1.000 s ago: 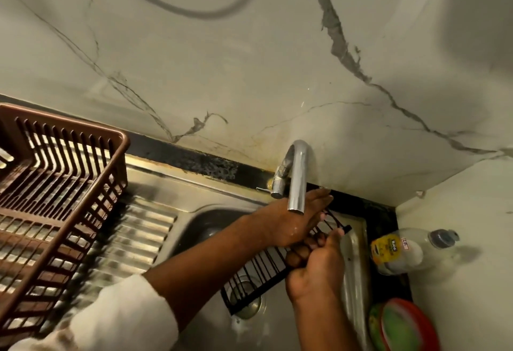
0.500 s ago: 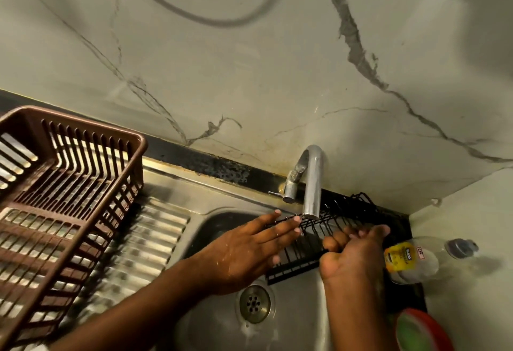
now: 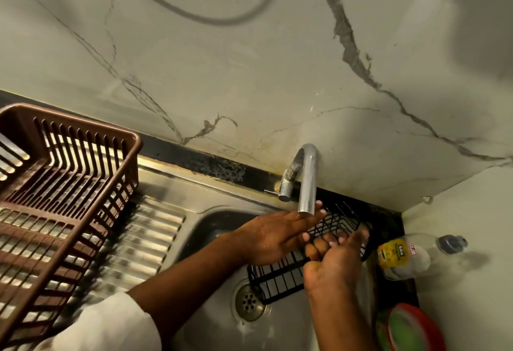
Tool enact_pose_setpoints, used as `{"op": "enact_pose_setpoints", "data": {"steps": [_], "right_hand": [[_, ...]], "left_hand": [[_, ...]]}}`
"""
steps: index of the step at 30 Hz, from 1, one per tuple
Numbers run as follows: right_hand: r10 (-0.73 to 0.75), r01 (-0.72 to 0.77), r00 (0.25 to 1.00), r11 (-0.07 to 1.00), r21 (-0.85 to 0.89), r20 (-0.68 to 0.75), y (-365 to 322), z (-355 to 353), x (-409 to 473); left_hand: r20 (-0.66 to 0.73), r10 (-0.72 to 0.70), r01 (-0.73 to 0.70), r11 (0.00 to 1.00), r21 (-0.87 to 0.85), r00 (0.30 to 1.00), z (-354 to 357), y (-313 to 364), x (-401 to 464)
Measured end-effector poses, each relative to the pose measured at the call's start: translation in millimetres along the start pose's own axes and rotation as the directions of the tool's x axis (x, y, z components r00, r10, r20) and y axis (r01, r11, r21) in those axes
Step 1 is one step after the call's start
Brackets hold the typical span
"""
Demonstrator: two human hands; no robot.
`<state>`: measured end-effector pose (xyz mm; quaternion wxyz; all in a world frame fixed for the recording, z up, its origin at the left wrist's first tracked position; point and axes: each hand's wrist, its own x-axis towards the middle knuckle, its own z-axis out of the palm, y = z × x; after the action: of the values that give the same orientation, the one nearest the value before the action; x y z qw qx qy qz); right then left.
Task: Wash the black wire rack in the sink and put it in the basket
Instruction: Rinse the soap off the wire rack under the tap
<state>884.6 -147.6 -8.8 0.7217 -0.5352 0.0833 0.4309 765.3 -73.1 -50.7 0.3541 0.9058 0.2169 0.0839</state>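
Left hand: left hand (image 3: 273, 235) flat, fingers straight, laid across the black wire rack (image 3: 280, 277) just under the tap (image 3: 306, 181).
Right hand: right hand (image 3: 334, 260) curled round the rack's near edge — gripping it.
Rack: tilted over the sink (image 3: 211, 320), right of the tap, above the drain (image 3: 249, 302).
Basket: brown basket (image 3: 66, 184) well left of the tap.
Change: half a second ago the rack sat further behind the tap — now nearer the drain.

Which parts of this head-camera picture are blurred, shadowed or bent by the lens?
Head view: the ribbed steel drainboard is motion-blurred; the brown slatted plastic basket bulges with wide-angle distortion; a dark shadow falls across the marble wall at top right.
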Motion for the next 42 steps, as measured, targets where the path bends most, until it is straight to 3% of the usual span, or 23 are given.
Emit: {"op": "enact_pose_setpoints", "data": {"steps": [3,6,10,15,20,24,26,29,33,36,37,39,41,42], "right_hand": [[0.013,-0.011,0.999,0.999,-0.049,0.032,8,-1,-10],[0.057,-0.055,0.997,0.998,-0.043,0.047,3,-6,-14],[0.084,-0.089,0.992,0.995,0.052,0.089,-22,-15,-9],[0.142,-0.181,0.973,0.958,0.223,0.179,-32,-38,20],[0.165,-0.238,0.958,0.914,0.327,0.234,-22,-62,41],[0.198,-0.276,0.951,0.892,0.358,0.237,-16,-72,36],[0.198,-0.249,0.961,0.923,0.294,0.194,-12,-75,29],[0.244,-0.254,0.967,0.944,0.211,0.071,1,-92,27],[0.326,-0.329,0.941,0.944,-0.012,-0.093,24,-115,22],[0.340,-0.357,0.933,0.913,-0.196,-0.116,30,-121,1],[0.266,-0.304,0.951,0.903,-0.303,-0.160,33,-123,-4],[-0.081,-0.059,0.970,0.834,-0.549,-0.227,32,-120,-15],[-0.388,0.305,0.921,0.688,-0.659,0.021,25,-112,-27],[-0.424,0.432,0.886,0.606,-0.667,0.189,21,-105,-33]], "left_hand": [[0.056,-0.206,0.213,0.923,-0.322,0.977,-6,1,9],[0.213,-0.376,0.423,0.669,-0.611,0.902,-11,1,9],[0.282,-0.413,0.477,0.511,-0.715,0.866,-2,-25,-14],[0.414,-0.489,0.586,0.273,-0.763,0.768,7,-44,-32],[0.457,-0.455,0.546,0.079,-0.834,0.764,10,-50,-58],[0.429,-0.478,0.415,-0.140,-0.899,0.767,28,-38,-73],[0.377,-0.525,0.313,-0.210,-0.926,0.763,34,-29,-76],[0.263,-0.636,0.239,-0.125,-0.963,0.726,34,-11,-78],[0.111,-0.791,0.396,0.175,-0.901,0.602,19,7,-63],[0.083,-0.800,0.492,0.279,-0.825,0.594,-3,14,-46],[0.087,-0.798,0.522,0.304,-0.797,0.597,-11,14,-41],[0.115,-0.775,0.577,0.353,-0.737,0.621,-27,18,-31],[0.160,-0.739,0.638,0.426,-0.641,0.654,-37,18,-18],[0.187,-0.722,0.664,0.460,-0.589,0.666,-38,20,-9]]}}
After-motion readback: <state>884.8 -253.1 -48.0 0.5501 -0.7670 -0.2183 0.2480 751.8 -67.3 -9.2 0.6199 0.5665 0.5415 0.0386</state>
